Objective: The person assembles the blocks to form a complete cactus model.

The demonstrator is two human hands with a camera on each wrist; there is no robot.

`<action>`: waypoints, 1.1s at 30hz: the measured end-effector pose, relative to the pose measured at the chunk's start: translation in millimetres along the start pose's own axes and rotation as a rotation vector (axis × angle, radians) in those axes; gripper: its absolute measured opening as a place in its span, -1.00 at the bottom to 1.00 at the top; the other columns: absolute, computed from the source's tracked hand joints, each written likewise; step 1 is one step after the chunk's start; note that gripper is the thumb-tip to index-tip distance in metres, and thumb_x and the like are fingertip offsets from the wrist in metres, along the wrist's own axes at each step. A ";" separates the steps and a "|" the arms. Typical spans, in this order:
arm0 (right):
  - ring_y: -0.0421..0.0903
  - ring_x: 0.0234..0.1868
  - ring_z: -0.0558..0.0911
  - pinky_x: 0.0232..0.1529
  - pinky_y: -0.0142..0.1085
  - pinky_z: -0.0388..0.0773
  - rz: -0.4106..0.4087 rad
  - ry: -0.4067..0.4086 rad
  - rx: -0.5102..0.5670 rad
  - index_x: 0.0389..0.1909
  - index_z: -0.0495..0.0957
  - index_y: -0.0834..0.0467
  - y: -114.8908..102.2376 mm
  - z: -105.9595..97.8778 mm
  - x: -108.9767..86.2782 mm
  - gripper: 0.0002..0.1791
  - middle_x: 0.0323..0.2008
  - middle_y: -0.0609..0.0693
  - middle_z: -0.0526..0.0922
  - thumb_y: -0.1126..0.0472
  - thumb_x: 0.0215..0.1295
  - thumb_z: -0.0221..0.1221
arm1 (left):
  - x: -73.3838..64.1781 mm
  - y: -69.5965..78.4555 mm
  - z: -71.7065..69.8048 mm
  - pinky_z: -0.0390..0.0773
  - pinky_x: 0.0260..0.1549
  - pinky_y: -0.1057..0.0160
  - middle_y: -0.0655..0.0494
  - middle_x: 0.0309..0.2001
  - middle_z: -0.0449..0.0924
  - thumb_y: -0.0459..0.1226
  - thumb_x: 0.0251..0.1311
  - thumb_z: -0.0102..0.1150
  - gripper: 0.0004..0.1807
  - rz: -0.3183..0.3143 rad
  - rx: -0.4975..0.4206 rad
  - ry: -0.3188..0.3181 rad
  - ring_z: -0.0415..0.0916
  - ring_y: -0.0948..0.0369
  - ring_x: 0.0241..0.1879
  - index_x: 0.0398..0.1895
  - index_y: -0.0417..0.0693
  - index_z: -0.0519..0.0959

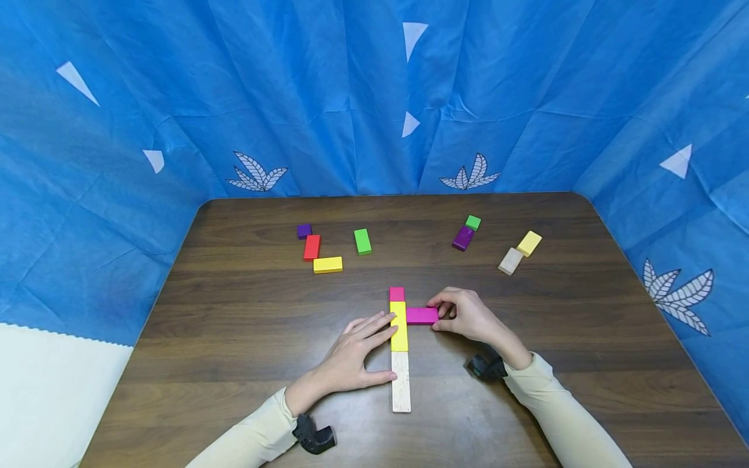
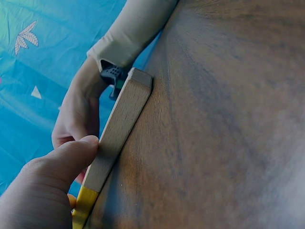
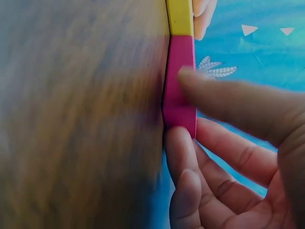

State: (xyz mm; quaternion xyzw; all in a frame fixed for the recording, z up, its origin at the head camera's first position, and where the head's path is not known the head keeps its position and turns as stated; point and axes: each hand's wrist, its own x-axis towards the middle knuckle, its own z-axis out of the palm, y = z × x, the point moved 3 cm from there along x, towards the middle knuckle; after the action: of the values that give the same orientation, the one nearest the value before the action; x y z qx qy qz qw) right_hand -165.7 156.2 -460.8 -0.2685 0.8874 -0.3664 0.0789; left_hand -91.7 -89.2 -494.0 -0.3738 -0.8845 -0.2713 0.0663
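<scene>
A column of flat blocks lies at the middle of the table: a short pink block (image 1: 396, 294) at the far end, a yellow block (image 1: 400, 338), and a long plain wood block (image 1: 400, 390) at the near end. A magenta block (image 1: 422, 316) juts out to the right, its end against the yellow block's side. My right hand (image 1: 468, 316) pinches the magenta block's outer end, with thumb (image 3: 190, 81) and curled fingers around it. My left hand (image 1: 354, 357) rests its extended fingertips on the yellow block, while its thumb (image 2: 86, 145) touches the plain wood block.
Behind on the left lie small purple (image 1: 304, 231), red (image 1: 312, 248), yellow (image 1: 328, 265) and green (image 1: 363, 241) blocks. Farther right are a green block (image 1: 473, 223), a purple block (image 1: 463, 238), a yellow block (image 1: 529, 244) and a plain block (image 1: 510, 261). A blue curtain (image 1: 374, 97) surrounds the table.
</scene>
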 end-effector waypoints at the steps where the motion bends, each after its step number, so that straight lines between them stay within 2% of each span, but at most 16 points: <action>1: -0.21 -0.41 0.62 -0.42 -0.44 0.55 0.001 -0.002 0.002 -0.19 0.68 0.23 0.1 -0.8 -0.1 -0.63 -0.38 -0.04 0.66 0.28 -0.09 0.50 | -0.1 -0.2 0.0 0.28 0.28 -0.04 0.09 0.45 0.28 0.19 0.02 0.32 -0.15 0.000 -0.001 0.000 0.21 0.06 0.45 0.35 -0.03 0.43; 8: -0.16 -0.38 0.65 -0.41 -0.40 0.55 0.016 0.037 0.008 -0.14 0.67 0.25 5.0 -14.5 -1.8 -0.58 -0.34 -0.01 0.68 0.23 -0.08 0.51 | -0.1 -0.3 0.2 0.28 0.29 -0.05 0.09 0.45 0.28 0.19 0.01 0.32 -0.15 0.000 -0.004 0.003 0.21 0.06 0.45 0.35 -0.03 0.43; 14: -0.20 -0.40 0.60 -0.43 -0.41 0.51 0.113 0.125 -0.048 -0.08 0.66 0.25 23.4 -38.3 -4.3 -0.57 -0.30 0.04 0.69 0.25 -0.03 0.48 | -0.3 -1.2 1.1 0.27 0.29 -0.06 0.10 0.45 0.27 0.18 0.01 0.33 -0.15 -0.004 -0.006 0.000 0.21 0.08 0.45 0.35 -0.03 0.43; 18: -0.18 -0.41 0.61 -0.45 -0.41 0.50 0.188 0.214 -0.074 -0.06 0.65 0.28 41.2 -59.6 -8.8 -0.57 -0.31 0.11 0.71 0.26 0.01 0.45 | -0.5 -1.9 1.8 0.25 0.31 -0.05 0.12 0.46 0.25 0.18 0.01 0.33 -0.14 -0.018 -0.014 -0.017 0.18 0.10 0.46 0.36 -0.01 0.41; 22: -0.08 -0.39 0.65 -0.46 -0.46 0.47 0.266 0.324 -0.096 -0.03 0.63 0.31 58.4 -79.9 -15.8 -0.56 -0.31 0.18 0.73 0.25 0.05 0.44 | -0.4 -1.8 1.7 0.24 0.31 -0.06 0.13 0.47 0.25 0.17 0.01 0.33 -0.15 -0.022 -0.015 -0.022 0.18 0.10 0.47 0.36 -0.01 0.42; 26: 0.07 -0.26 0.65 -0.35 -0.47 0.46 0.350 0.427 -0.129 0.08 0.58 0.32 73.4 -96.7 -23.7 -0.47 -0.19 0.24 0.70 0.20 0.08 0.43 | -0.3 -2.2 1.4 0.26 0.30 -0.06 0.12 0.46 0.27 0.18 0.00 0.33 -0.15 -0.012 -0.005 -0.010 0.20 0.09 0.46 0.35 -0.01 0.43; 28: 0.13 -0.19 0.64 -0.22 -0.35 0.49 0.396 0.457 -0.140 0.13 0.54 0.33 80.1 -102.6 -26.6 -0.43 -0.13 0.27 0.66 0.19 0.11 0.41 | -0.1 -2.2 1.4 0.26 0.30 -0.06 0.12 0.46 0.27 0.19 0.00 0.32 -0.15 -0.011 -0.002 -0.007 0.20 0.09 0.46 0.35 -0.01 0.43; 30: 0.18 -0.12 0.61 -0.09 -0.13 0.48 0.441 0.468 -0.143 0.18 0.49 0.35 86.4 -106.6 -28.6 -0.39 -0.06 0.31 0.62 0.19 0.14 0.39 | 0.0 -2.0 1.4 0.26 0.30 -0.06 0.12 0.46 0.27 0.19 0.01 0.32 -0.15 -0.014 -0.006 -0.009 0.19 0.10 0.46 0.35 0.00 0.43; 33: 0.26 -0.04 0.57 0.12 0.17 0.31 0.485 0.462 -0.137 0.22 0.42 0.40 94.6 -109.6 -29.0 -0.34 0.00 0.36 0.56 0.18 0.15 0.38 | 0.1 -1.8 1.9 0.26 0.30 -0.07 0.12 0.45 0.28 0.19 0.01 0.32 -0.15 -0.010 -0.009 -0.007 0.20 0.09 0.46 0.35 -0.01 0.43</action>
State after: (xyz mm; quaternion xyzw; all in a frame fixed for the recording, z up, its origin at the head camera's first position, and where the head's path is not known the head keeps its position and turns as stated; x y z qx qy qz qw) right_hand -217.8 293.9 -449.2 0.0359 0.9424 -0.3276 -0.0574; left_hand -92.9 -89.2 -496.4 -0.3704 -0.8855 -0.2741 0.0601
